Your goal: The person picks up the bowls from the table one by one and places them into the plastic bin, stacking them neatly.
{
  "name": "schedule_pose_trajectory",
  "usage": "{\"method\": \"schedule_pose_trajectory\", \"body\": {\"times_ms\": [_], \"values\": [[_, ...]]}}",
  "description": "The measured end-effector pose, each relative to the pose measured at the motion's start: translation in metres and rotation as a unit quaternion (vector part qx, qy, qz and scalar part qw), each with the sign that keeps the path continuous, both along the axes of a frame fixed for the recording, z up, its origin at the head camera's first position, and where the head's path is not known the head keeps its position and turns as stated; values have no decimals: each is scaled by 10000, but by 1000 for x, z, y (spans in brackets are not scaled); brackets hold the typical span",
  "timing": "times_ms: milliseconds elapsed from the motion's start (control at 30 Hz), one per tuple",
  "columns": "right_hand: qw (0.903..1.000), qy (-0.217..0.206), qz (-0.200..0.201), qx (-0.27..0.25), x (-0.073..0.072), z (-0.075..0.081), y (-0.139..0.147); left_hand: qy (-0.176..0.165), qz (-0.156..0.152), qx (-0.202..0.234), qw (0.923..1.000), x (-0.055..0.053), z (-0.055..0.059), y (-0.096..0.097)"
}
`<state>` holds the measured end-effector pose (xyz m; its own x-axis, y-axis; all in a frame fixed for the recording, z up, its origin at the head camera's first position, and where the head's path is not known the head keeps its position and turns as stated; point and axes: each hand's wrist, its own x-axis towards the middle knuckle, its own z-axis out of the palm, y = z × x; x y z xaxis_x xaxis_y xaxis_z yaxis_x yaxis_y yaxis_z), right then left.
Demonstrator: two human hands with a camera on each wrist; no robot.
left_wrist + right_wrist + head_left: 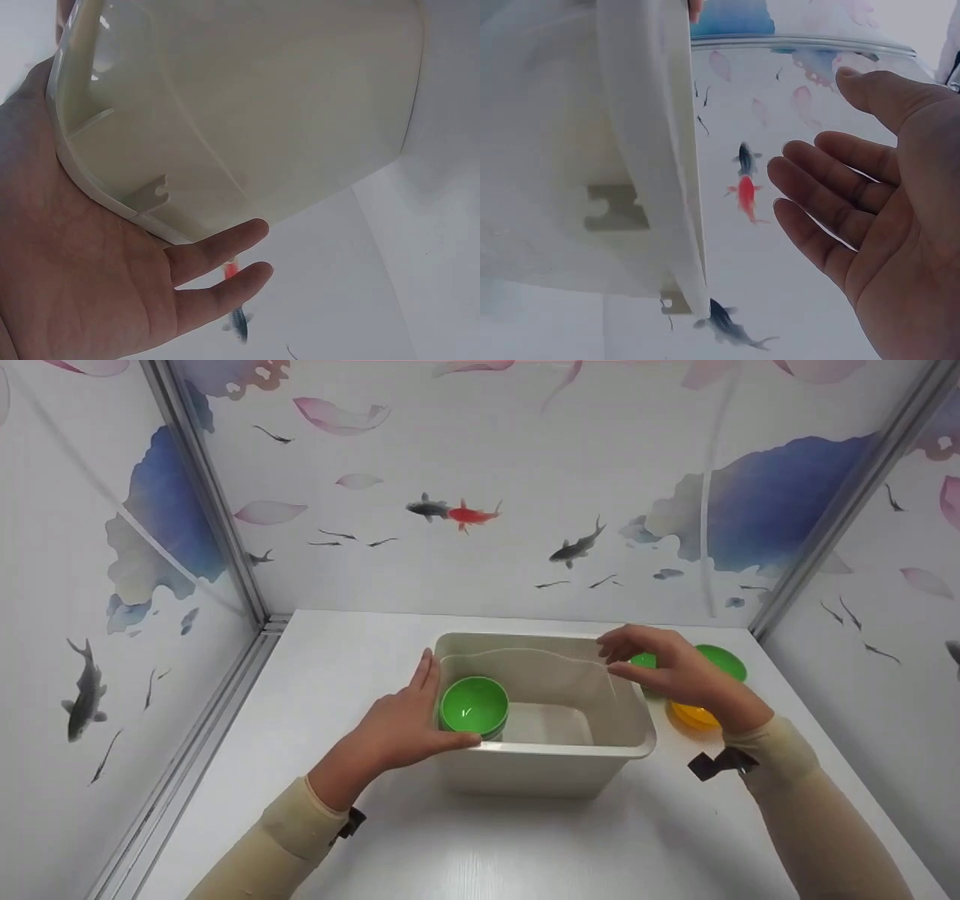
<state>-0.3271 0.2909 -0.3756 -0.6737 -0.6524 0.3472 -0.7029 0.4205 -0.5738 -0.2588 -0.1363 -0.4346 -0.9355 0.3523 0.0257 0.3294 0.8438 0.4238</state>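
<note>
A pale cream plastic bin (540, 771) stands on the white table, with a stack of green bowls (474, 705) inside at its left end. My left hand (397, 727) rests against the bin's left side, thumb lying along the front rim. Two of its fingers (225, 292) extend straight beside the outer wall. My right hand (667, 664) hovers over the bin's right rim with fingers loosely bent and nothing in them. A gap separates it from the bin wall in the right wrist view.
Beyond the bin's right side lie a green bowl (724, 661), another green piece (643, 661) and a yellow bowl (695, 715), partly hidden by the right hand and forearm. Printed white panels (480, 577) with metal corner rails (202, 487) enclose the table.
</note>
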Motion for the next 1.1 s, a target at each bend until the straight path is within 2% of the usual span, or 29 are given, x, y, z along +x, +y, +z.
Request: {"method": "schedule_pose_trajectory", "body": {"times_ms": [267, 567, 800, 1100], "values": [[9977, 142, -482, -457, 17, -17, 31, 39, 7, 13, 10000, -1, -2, 0], [9909, 17, -1125, -741, 33, -37, 53, 35, 7, 66, 10000, -1, -1, 0], [9868, 40, -1460, -696, 37, -46, 61, -7, 27, 86, 10000, 0, -1, -1], [9795, 292, -1850, -739, 34, -62, 68, -11, -1, 81, 10000, 1, 0, -1]]}}
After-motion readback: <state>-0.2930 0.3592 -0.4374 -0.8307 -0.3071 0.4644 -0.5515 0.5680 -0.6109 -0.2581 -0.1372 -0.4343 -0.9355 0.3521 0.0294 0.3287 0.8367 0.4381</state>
